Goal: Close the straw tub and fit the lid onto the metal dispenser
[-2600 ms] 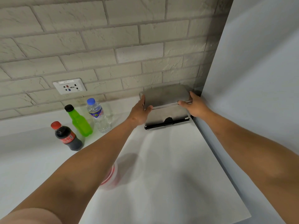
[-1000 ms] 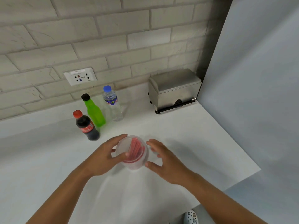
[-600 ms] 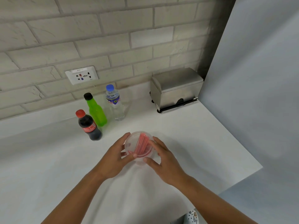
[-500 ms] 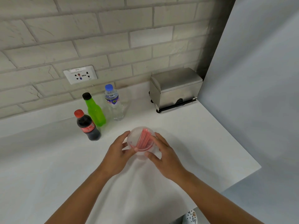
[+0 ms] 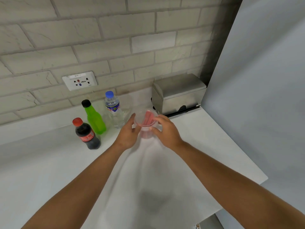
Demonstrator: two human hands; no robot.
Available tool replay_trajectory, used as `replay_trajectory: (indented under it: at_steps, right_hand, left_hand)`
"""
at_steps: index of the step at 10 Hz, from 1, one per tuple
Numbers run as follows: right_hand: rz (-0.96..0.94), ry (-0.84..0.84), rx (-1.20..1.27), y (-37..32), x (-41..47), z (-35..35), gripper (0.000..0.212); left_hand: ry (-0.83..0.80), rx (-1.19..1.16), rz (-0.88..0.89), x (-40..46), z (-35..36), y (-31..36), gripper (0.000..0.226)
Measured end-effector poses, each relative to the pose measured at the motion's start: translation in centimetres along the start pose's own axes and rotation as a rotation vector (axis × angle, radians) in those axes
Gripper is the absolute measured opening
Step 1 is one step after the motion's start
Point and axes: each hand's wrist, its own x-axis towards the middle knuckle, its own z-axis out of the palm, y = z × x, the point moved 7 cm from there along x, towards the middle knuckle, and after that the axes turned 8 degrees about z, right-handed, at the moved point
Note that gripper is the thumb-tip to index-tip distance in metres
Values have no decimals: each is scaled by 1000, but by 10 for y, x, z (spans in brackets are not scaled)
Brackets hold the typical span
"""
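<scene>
Both my hands are on the straw tub [image 5: 147, 123], a clear round tub with red straws [image 5: 147, 119] standing inside it. My left hand [image 5: 127, 134] cups its left side, fingers [image 5: 132, 119] reaching up along the wall; my right hand [image 5: 166, 131] grasps the right side, thumb and fingers wrapped around the rim. I can't tell whether the tub sits on the white desk [image 5: 165, 171] or is lifted just off it, and the top is too blurred to say if a cover is on. Just beyond my right fingers, against the brick wall, stands the metal dispenser [image 5: 179, 95], its lid [image 5: 179, 84] sitting flat on top. To the left of my left fingers stand three bottles: a water bottle [image 5: 113, 109] nearest, a green bottle [image 5: 94, 118] beside it, a cola bottle [image 5: 85, 133] furthest out
</scene>
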Motion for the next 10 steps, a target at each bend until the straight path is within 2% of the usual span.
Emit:
replay_trajectory:
  at_steps: [2,5,8,10]
  right_hand:
    - [53,10,-15,-5,41,0,51]
    - [154,-16,10,-3,70,6,56]
    - [153,-46,30,-4,73,1,54]
    - [60,-62,168,-17,43,-28,42]
  left_hand:
    - [58,48,-18,44,-5,2,66]
    - [36,123,-73,72,-3,6,67]
    - [30,122,-100,74,-3,5,66]
    - [77,168,4,55,-17,25,66]
